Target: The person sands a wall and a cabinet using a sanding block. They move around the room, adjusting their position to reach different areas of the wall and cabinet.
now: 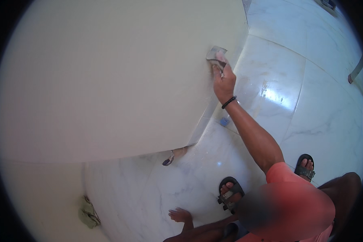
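My right hand (224, 80), with a dark beaded band at the wrist, reaches up to a pale smooth wall (121, 76). It grips a flat, grey, scraper-like blade (213, 53) that lies against the wall surface close to its right edge. A finger presses on the face of the blade, and the thumb is on the near side. Low on the left, my left hand (180, 215) hangs beside my leg with its fingers apart and nothing in it. A blurred patch covers part of my red shirt (286, 173).
Glossy white marbled tiles (266, 60) cover the floor. My sandalled feet (230, 191) stand on them. A small blue item (224, 121) sits by the wall's base. A brownish object (177, 155) shows past the wall's lower edge. A crumpled green item (88, 211) lies at lower left.
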### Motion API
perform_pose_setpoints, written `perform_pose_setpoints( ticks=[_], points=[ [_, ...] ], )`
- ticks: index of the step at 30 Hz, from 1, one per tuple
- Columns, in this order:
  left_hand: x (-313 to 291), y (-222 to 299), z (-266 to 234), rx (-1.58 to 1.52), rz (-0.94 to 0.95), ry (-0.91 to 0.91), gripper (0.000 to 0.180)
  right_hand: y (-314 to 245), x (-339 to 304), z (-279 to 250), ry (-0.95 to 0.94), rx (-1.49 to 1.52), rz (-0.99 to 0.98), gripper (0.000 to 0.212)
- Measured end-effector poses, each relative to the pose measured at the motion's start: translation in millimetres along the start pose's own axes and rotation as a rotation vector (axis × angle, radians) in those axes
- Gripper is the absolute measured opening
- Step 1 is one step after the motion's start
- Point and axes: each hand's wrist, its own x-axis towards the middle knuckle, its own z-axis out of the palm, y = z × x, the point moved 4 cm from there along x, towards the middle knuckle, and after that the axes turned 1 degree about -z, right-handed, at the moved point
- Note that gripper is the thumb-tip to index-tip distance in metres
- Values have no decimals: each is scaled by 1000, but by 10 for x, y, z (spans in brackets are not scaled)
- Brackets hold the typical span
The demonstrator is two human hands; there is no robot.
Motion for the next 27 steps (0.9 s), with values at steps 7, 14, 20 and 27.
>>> perform_pose_setpoints(
  ticks=[7, 14, 20, 27],
  points=[
    [-57, 82, -71, -27, 15, -17, 55, -25, 21, 62, -40, -16, -62, 47],
    [-63, 54, -76, 44, -26, -56, 57, -732, -1952, 321, -198, -21, -51, 56],
    [-9, -92, 99, 29, 24, -7, 57, -546, -1945, -465, -204, 170, 199, 33],
    [-72, 47, -22, -21, 24, -73, 56, -117, -812, 7, -50, -22, 255, 34]
  ],
)
